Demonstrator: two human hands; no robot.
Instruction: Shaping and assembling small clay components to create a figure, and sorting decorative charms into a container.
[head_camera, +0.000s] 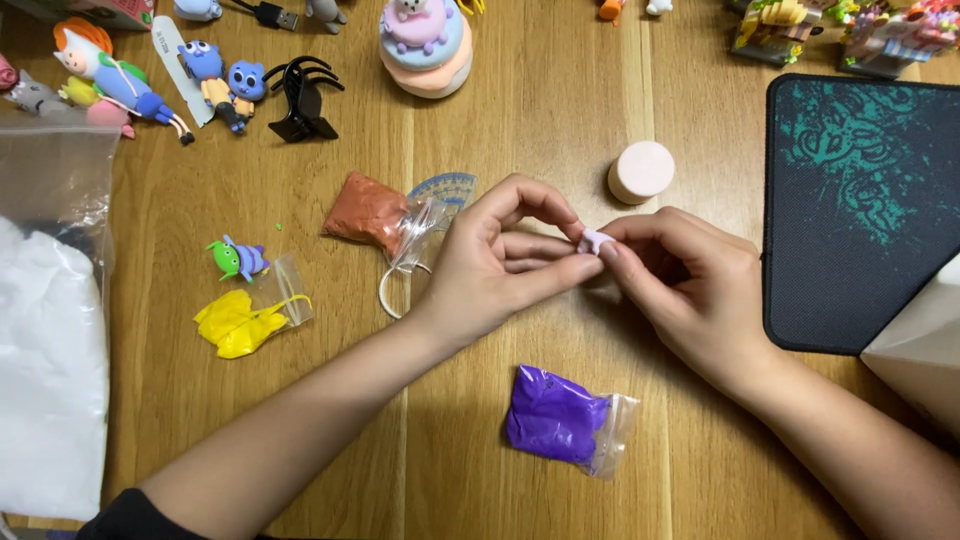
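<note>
Pinching a small pale lump of clay (594, 240), the left hand (495, 262) and right hand (690, 290) meet fingertip to fingertip, fingers nearly closed on it. Just beyond sits a pink lid (641, 171); nearer the wrists, a purple clay bag (562, 418).

Just one view here, a head-worn camera looking almost straight down at the light-brown wooden desk (560, 100) from above the person's own seat. Both forearms come in from the bottom edge, so the lens faces away from the body toward the far side of the desk. It's pretty close: the left hand (497, 262) and right hand (690, 285) sit about mid-frame, and the black rectangular mat with a teal pattern (860, 210), right of the hands, gets cut off by the frame edge. No second view, so nothing overlaps.
</note>
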